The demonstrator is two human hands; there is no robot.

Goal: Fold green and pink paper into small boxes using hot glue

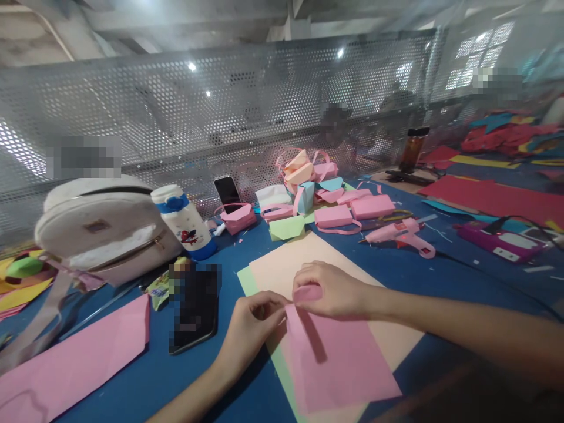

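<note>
A sheet of pink paper (348,364) lies on a stack of peach paper (304,252) and green paper (247,282). Its left edge is folded up into a narrow raised strip. My left hand (253,326) pinches the top of that strip between thumb and fingers. Close beside it, my right hand (324,288) is closed with a curled pink piece between its fingers; whether this piece is part of the sheet, I cannot tell. The fingertips of both hands nearly meet at the strip's upper end.
Behind the stack sit several folded paper bags (332,216). A pink glue gun (399,235) lies at right, near a purple power strip (502,241). At left are a phone (196,317), a water bottle (183,223), a white backpack (110,229) and pink paper sheets (83,358). A perforated metal screen (247,111) stands behind.
</note>
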